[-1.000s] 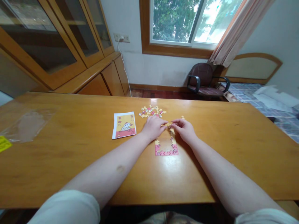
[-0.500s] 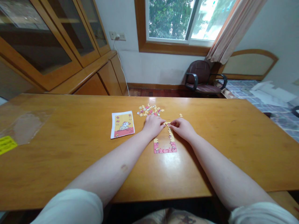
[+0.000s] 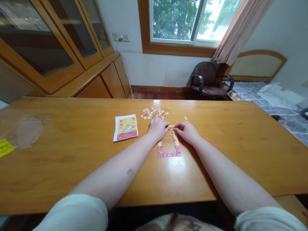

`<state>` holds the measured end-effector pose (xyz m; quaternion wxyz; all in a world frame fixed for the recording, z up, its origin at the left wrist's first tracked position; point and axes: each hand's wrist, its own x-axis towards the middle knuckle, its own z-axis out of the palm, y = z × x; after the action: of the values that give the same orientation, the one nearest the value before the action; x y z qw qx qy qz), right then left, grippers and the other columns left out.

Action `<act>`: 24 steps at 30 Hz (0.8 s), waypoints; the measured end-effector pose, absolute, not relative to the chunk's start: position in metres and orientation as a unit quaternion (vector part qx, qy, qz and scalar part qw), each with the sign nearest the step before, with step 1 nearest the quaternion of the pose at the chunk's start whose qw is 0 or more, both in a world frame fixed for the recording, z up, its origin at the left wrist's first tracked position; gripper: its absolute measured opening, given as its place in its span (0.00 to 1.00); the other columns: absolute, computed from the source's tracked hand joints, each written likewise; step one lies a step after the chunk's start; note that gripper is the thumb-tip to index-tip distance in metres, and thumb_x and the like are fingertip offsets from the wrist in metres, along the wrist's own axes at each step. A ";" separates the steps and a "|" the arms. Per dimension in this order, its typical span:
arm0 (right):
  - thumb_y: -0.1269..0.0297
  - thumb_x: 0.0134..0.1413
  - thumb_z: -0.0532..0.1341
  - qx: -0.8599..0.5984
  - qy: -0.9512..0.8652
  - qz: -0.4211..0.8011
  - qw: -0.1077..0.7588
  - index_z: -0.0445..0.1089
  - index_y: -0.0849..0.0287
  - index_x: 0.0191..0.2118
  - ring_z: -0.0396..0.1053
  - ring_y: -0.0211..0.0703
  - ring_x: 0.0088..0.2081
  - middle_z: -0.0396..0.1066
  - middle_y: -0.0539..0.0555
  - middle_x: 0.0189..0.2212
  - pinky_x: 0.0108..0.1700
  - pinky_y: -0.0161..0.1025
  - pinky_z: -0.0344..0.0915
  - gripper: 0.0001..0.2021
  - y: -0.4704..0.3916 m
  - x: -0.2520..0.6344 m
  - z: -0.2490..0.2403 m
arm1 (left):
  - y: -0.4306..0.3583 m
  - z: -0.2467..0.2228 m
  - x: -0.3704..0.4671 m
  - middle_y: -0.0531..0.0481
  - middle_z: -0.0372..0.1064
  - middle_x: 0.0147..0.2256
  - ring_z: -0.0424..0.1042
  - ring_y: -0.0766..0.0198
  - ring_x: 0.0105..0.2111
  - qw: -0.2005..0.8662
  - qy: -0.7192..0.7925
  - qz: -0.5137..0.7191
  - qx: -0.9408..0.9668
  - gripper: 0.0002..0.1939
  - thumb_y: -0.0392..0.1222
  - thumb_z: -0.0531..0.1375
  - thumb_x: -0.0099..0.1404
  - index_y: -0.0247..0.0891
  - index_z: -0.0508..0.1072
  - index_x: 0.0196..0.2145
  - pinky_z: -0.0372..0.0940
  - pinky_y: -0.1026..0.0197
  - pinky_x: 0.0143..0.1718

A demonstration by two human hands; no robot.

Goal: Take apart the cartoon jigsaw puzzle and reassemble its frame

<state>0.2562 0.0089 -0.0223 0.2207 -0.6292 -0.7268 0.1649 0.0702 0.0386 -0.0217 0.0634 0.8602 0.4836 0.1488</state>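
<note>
A partly built puzzle frame (image 3: 169,150), pink along the bottom and yellow up the sides, lies on the wooden table (image 3: 72,160). My left hand (image 3: 158,127) and my right hand (image 3: 187,130) meet at its top edge, fingertips pinched on a small yellow puzzle piece (image 3: 171,127) between them. A heap of loose puzzle pieces (image 3: 154,113) lies just beyond my left hand. One stray piece (image 3: 185,119) sits beyond my right hand. The reference picture card (image 3: 125,127) rests to the left of the frame.
A clear plastic bag (image 3: 25,130) and a yellow label (image 3: 4,147) lie at the table's left end. Behind the table stand wooden cabinets (image 3: 60,51), a dark office chair (image 3: 209,80) under the window, and a bed (image 3: 276,99) at the right.
Both hands stay together at the frame's top edge with only small finger movements. The view has shifted slightly, so everything sits a little further left and up.
</note>
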 end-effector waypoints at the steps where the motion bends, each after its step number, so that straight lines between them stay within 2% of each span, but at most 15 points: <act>1: 0.58 0.54 0.62 -0.629 -0.726 0.164 0.223 0.76 0.57 0.34 0.68 0.40 0.34 0.73 0.53 0.32 0.39 0.36 0.62 0.09 0.009 0.256 -0.023 | 0.038 -0.021 0.070 0.49 0.75 0.40 0.66 0.54 0.44 0.065 0.485 0.152 0.859 0.12 0.49 0.59 0.63 0.48 0.77 0.43 0.56 0.50 0.48; 5: 0.59 0.54 0.62 -0.622 -0.730 0.157 0.234 0.76 0.57 0.36 0.69 0.41 0.37 0.73 0.54 0.33 0.42 0.36 0.63 0.09 0.007 0.257 -0.022 | 0.035 -0.018 0.067 0.49 0.74 0.43 0.65 0.53 0.46 0.065 0.481 0.175 0.857 0.14 0.48 0.60 0.62 0.46 0.76 0.45 0.56 0.49 0.50; 8: 0.61 0.55 0.61 -0.614 -0.738 0.152 0.237 0.76 0.57 0.37 0.69 0.41 0.38 0.73 0.54 0.34 0.44 0.36 0.63 0.09 0.005 0.256 -0.020 | 0.032 -0.016 0.064 0.48 0.74 0.42 0.65 0.54 0.45 0.052 0.469 0.191 0.861 0.10 0.45 0.59 0.64 0.46 0.78 0.41 0.55 0.48 0.51; 14: 0.65 0.57 0.58 -0.604 -0.755 0.132 0.218 0.77 0.55 0.40 0.69 0.41 0.39 0.72 0.54 0.35 0.44 0.36 0.62 0.10 0.002 0.254 -0.017 | 0.029 -0.018 0.062 0.47 0.74 0.40 0.65 0.54 0.44 0.042 0.460 0.204 0.863 0.11 0.41 0.56 0.64 0.45 0.79 0.37 0.54 0.46 0.52; 24: 0.64 0.58 0.57 -0.585 -0.780 0.128 0.182 0.77 0.54 0.44 0.69 0.42 0.38 0.71 0.55 0.35 0.45 0.36 0.62 0.13 -0.002 0.251 -0.013 | 0.025 -0.013 0.058 0.46 0.74 0.40 0.67 0.54 0.44 0.028 0.486 0.195 0.852 0.12 0.37 0.54 0.64 0.42 0.77 0.39 0.57 0.49 0.49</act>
<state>0.2514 -0.0024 -0.0126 0.1816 -0.5854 -0.7797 0.1278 0.0577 0.0248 -0.0130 0.0276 0.8516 0.4860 0.1946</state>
